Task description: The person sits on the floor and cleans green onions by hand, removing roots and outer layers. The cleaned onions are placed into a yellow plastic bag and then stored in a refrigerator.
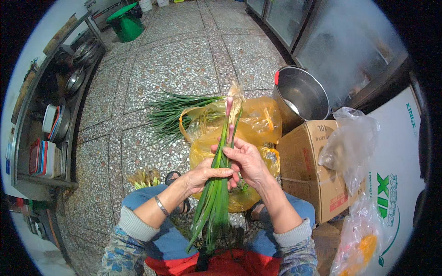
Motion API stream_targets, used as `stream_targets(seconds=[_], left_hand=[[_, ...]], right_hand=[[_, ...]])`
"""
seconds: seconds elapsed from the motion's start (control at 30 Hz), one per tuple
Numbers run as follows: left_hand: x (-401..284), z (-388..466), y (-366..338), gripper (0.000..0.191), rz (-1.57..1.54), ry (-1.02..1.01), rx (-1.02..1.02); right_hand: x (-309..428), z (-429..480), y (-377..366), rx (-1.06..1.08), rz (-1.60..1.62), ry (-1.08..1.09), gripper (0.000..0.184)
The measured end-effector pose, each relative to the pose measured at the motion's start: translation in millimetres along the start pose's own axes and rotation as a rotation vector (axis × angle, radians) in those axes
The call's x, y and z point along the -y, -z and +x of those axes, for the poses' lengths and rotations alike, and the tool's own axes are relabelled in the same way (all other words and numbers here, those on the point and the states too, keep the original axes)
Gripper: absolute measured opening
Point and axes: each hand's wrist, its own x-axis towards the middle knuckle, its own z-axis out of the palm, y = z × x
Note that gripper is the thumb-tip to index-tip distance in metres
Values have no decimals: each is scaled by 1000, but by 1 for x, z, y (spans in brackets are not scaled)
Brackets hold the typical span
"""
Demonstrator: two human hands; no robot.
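Observation:
My left hand [207,175] is closed around the green leaves of a small bunch of spring onions [217,196], whose leaf ends hang towards my lap. Higher on the bunch, my right hand [245,159] grips the stems between thumb and fingers. Their purplish bulbs and pale, dry roots point away from me. Beneath the hands lies a yellow plastic bag [257,119] on the floor. Another heap of long green onion leaves [172,114] rests at the bag's left. Trimmed pale stalks with roots [143,179] lie beside my left knee.
A deep metal bucket [302,95] and a cardboard box [304,162] stand at the right, with clear plastic bags [348,145] over the box and a white chest [397,138] beyond. A metal shelf [77,114] holding pans and trays runs along the left. A green bin [127,27] stands farther off.

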Motion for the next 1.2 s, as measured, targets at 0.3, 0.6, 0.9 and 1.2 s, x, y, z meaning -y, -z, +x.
stream_targets(seconds=[0.3, 0.6, 0.9, 1.2], left_hand=[[27, 12, -17, 33, -34, 43, -208], [26, 9, -20, 42, -168, 36, -134], [3, 5, 3, 37, -55, -51, -444], [-53, -44, 47, 24, 48, -364, -707]], right_hand=[[-14, -10, 16, -260, -121, 51, 21], [-3, -38, 27, -458, -97, 102, 27], [4, -53, 72, -560, 0, 250, 24], [-28, -60, 98, -720, -370, 326, 22]])
